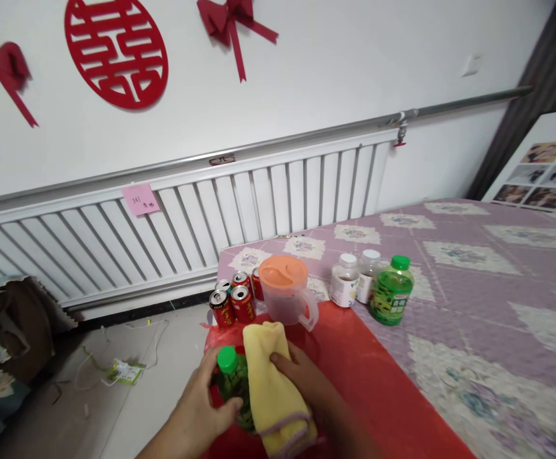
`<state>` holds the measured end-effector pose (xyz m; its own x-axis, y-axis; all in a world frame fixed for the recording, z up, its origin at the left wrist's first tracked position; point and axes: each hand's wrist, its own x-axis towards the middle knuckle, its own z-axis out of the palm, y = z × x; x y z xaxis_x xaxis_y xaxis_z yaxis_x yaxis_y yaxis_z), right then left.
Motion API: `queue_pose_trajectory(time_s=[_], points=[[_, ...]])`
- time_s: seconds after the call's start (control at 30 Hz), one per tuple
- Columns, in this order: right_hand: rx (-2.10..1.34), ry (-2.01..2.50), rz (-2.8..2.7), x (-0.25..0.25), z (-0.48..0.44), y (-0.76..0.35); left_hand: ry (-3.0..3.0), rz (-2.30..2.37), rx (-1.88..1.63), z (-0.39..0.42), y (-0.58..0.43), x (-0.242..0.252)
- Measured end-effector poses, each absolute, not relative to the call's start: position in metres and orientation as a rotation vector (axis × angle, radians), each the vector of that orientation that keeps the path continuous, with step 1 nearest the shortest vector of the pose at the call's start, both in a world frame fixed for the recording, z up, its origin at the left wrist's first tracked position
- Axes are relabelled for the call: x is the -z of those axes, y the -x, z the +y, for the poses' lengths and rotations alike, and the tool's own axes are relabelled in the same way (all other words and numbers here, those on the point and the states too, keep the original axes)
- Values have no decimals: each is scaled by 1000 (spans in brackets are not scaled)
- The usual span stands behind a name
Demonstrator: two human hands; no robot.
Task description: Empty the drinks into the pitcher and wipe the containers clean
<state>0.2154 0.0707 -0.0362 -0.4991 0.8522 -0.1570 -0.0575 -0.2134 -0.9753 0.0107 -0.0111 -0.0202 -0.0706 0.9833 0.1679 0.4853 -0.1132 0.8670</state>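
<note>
Head view: the left hand (201,408) has its fingers wrapped round a dark green plastic bottle with a bright green cap (234,386), which stands on a red plastic sheet (368,382) at the corner of a purple quilted bed (474,287). The right hand (307,382) has its fingers closed on a soft yellow cloth (273,382) and presses it against the bottle's side, hiding any label.

Behind them stand four red drink cans (233,305) with yellow characters too small to read, a clear plastic jug with an orange lid (287,296), two white-capped jars (343,280) and a second green bottle with a green printed label (391,292) (its print is blurred).

On the wall hangs a round red paper cut-out (116,51) of the double-happiness character. A pink sticky note (140,199) on the white slatted radiator cover (259,191) bears handwriting that is hard to read.
</note>
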Motion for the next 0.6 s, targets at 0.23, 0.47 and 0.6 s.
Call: queue_pose_trajectory(time_s=[0.23, 0.47, 0.6], points=[[-1445, 1191, -1813, 46, 68, -231, -1582, 1506, -1103, -14, 3, 32], [-1598, 1123, -1568, 44, 60, -244, -1536, 1583, -1124, -15, -1, 33], [-1831, 980, -1191, 34, 55, -240, -1567, 1616, -1112, -16, -3, 33]])
